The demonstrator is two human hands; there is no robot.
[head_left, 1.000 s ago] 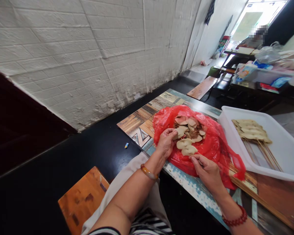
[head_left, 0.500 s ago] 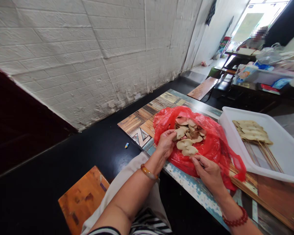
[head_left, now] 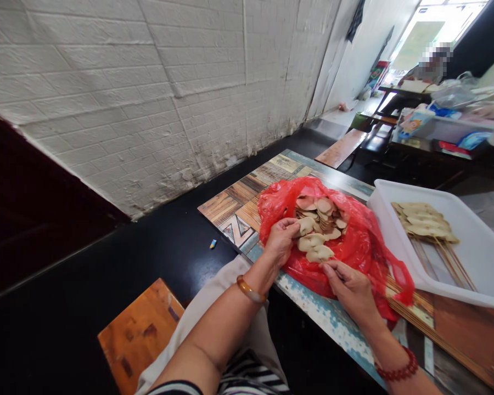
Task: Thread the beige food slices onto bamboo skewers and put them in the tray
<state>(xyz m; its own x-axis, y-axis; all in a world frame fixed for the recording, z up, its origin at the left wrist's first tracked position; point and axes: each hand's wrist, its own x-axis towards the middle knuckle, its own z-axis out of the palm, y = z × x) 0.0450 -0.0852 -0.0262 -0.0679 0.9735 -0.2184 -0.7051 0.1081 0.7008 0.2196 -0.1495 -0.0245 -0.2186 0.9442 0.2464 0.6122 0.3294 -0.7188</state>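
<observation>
My left hand [head_left: 280, 242] pinches a pale, thin food slice [head_left: 307, 225] between thumb and fingers, over the mouth of a red plastic bag [head_left: 364, 219]. My right hand [head_left: 349, 284] is closed on the end of a skewer, mostly hidden by my fingers and by the threaded slices [head_left: 320, 253]. The pinched slice meets the far end of that row; whether the tip has gone through it I cannot see. A heap of loose slices [head_left: 323, 210] lies in the bag just beyond both hands.
A white plastic tray [head_left: 483, 266] on the right holds finished-looking skewers of slices [head_left: 426, 222]. Bare bamboo skewers [head_left: 426, 323] lie along the patterned table [head_left: 247, 200]. A wooden stool [head_left: 140, 334] stands at lower left. Further back, a person sits beyond a cluttered table.
Both hands hold nearly the same place and grip. The pinched slice and the skewered slices have shifted very slightly to the right.
</observation>
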